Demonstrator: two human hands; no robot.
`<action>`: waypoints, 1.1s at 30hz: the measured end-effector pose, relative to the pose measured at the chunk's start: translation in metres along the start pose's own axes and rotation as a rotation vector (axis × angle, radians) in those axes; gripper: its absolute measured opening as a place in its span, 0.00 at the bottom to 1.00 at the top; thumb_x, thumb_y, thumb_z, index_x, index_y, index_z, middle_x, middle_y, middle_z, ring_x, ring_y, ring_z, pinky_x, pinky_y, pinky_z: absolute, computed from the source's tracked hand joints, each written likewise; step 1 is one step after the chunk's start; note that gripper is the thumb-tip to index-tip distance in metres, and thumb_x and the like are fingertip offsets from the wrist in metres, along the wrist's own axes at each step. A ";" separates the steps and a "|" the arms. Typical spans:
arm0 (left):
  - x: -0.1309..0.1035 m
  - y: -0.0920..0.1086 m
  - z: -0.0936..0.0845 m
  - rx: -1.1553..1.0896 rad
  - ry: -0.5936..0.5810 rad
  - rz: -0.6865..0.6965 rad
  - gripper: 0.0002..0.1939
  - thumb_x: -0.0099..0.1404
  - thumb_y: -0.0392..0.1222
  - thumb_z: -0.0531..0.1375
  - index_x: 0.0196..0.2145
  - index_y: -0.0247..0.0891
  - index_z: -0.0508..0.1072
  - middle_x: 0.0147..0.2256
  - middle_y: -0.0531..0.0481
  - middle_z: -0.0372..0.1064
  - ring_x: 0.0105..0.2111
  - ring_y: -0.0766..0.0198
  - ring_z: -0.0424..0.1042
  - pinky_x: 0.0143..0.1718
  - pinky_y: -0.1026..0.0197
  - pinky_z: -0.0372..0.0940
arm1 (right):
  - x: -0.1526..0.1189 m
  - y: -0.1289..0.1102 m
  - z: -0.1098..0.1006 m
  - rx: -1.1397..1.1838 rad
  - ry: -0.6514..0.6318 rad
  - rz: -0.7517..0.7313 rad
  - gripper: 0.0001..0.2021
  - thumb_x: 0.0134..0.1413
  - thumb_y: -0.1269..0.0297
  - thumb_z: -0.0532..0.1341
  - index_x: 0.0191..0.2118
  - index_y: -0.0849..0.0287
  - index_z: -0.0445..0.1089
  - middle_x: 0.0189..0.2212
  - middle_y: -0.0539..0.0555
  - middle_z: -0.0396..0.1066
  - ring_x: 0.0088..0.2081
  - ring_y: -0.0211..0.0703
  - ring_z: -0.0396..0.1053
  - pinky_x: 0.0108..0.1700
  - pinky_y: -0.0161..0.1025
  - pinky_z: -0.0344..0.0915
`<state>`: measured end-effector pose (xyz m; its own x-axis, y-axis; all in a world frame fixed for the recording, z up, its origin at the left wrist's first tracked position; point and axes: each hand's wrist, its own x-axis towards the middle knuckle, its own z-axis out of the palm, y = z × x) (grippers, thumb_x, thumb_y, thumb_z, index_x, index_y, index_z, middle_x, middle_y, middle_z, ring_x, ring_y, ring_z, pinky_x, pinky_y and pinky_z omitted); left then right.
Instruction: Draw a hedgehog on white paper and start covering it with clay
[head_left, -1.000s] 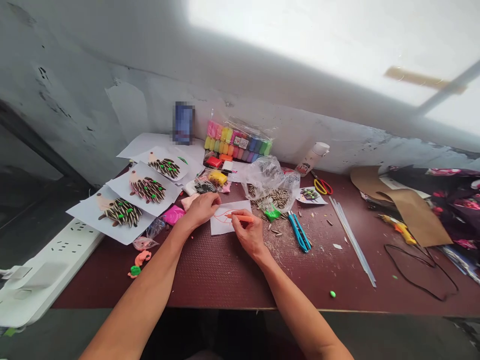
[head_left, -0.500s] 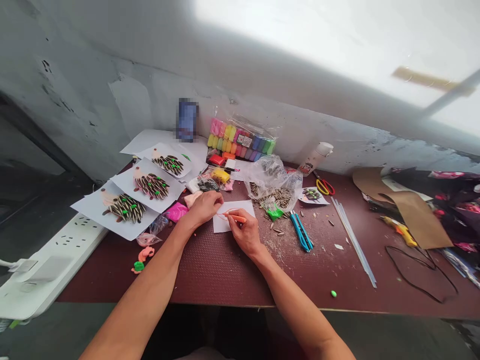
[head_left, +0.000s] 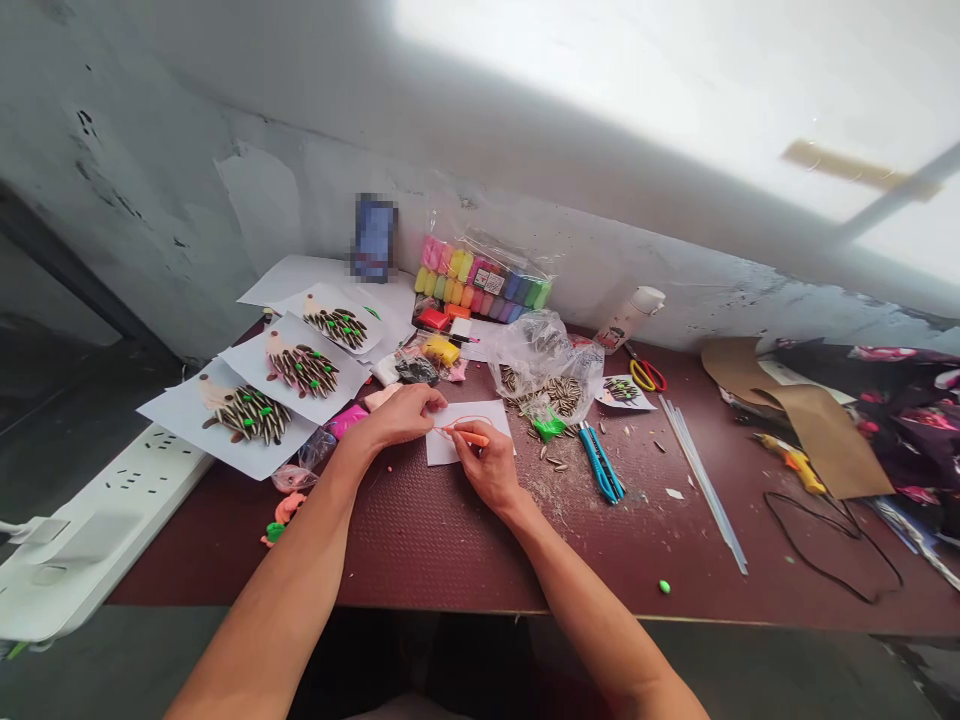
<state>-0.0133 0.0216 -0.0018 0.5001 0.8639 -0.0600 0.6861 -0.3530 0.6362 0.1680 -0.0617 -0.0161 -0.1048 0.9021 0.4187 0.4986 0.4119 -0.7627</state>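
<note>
My right hand (head_left: pixel 486 470) is closed around an orange marker (head_left: pixel 471 438), with the marker's tip on a small white sheet of paper (head_left: pixel 487 415). A thin orange curved line shows on that sheet. Resting at the sheet's left edge, my left hand (head_left: pixel 409 413) has loosely bent fingers and no object visible in it. To the left lie several paper cards with hedgehog pictures (head_left: pixel 301 370), their spines made of sunflower seeds with green bits. An open plastic bag of sunflower seeds (head_left: pixel 551 385) lies to the right of the sheet.
Coloured clay packs (head_left: pixel 480 280) lean by the wall, near a white bottle (head_left: pixel 631 318). Rightward are a blue utility knife (head_left: pixel 600 462), scissors (head_left: pixel 646 373), clear glue sticks (head_left: pixel 705 490) and a yellow glue gun (head_left: pixel 799 463) with its cord. A power strip (head_left: pixel 97 525) sits at left.
The orange line on the sheet now curves further, across its upper part. My right hand has shifted slightly with the marker. My left hand stays at the paper's edge.
</note>
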 end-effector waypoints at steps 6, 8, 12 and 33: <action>-0.005 0.002 -0.007 -0.016 -0.068 0.030 0.20 0.53 0.34 0.59 0.45 0.34 0.77 0.42 0.45 0.74 0.34 0.59 0.72 0.40 0.59 0.67 | 0.001 -0.001 0.000 0.000 -0.013 0.000 0.08 0.62 0.64 0.60 0.38 0.56 0.77 0.37 0.56 0.80 0.40 0.45 0.77 0.45 0.40 0.71; -0.007 0.003 -0.009 -0.024 -0.092 0.045 0.22 0.52 0.36 0.60 0.46 0.35 0.77 0.42 0.45 0.72 0.35 0.59 0.72 0.39 0.59 0.67 | 0.001 -0.001 -0.001 0.008 -0.013 -0.011 0.08 0.62 0.64 0.60 0.39 0.57 0.77 0.37 0.56 0.80 0.40 0.45 0.77 0.45 0.40 0.71; -0.009 0.002 -0.010 -0.035 -0.121 0.042 0.24 0.49 0.38 0.60 0.46 0.35 0.75 0.42 0.46 0.69 0.35 0.59 0.71 0.38 0.59 0.67 | 0.001 -0.002 -0.001 0.009 0.003 0.011 0.08 0.62 0.64 0.60 0.38 0.56 0.76 0.37 0.56 0.80 0.39 0.45 0.76 0.45 0.40 0.71; -0.007 -0.001 -0.008 -0.084 -0.104 0.037 0.23 0.48 0.39 0.59 0.44 0.36 0.75 0.41 0.47 0.69 0.35 0.58 0.71 0.37 0.59 0.67 | 0.003 -0.005 -0.003 -0.032 -0.049 0.041 0.08 0.62 0.64 0.59 0.37 0.57 0.76 0.35 0.55 0.79 0.36 0.43 0.75 0.41 0.38 0.69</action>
<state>-0.0219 0.0184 0.0043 0.5789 0.8077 -0.1118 0.6217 -0.3486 0.7014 0.1680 -0.0615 -0.0097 -0.1257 0.9236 0.3622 0.5309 0.3711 -0.7619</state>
